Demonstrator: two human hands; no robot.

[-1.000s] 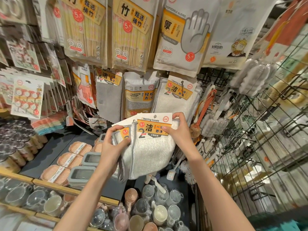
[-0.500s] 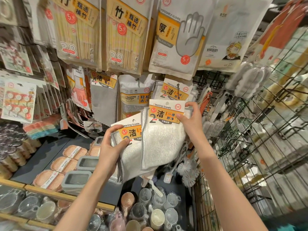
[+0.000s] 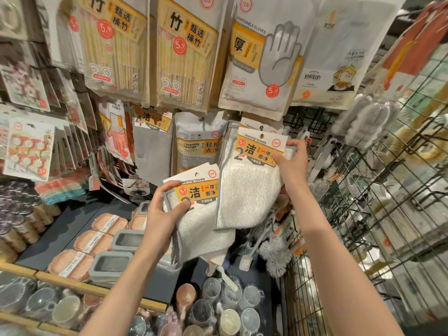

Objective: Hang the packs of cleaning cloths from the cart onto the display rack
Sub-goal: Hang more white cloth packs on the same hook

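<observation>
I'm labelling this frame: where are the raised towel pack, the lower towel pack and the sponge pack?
raised towel pack point(image 3: 244, 190): head view, white cloth.
lower towel pack point(image 3: 200, 194): head view, orange label.
sponge pack point(image 3: 197, 146): head view, label.

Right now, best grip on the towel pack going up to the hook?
Probably the stiff header card, pinched at its right edge as the right hand does. The hang hole sits top centre, so a side grip leaves it clear; the cloth below hangs limp.

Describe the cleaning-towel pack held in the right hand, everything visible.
The raised towel pack is a whitish, fluffy-looking cloth with grey edging under a white and orange header card printed "Cleaning towels", a large 2, a red price dot and a hang hole on top. It hangs slightly tilted, lifted before the matching hung pack. The right hand pinches the card's right edge.
</observation>
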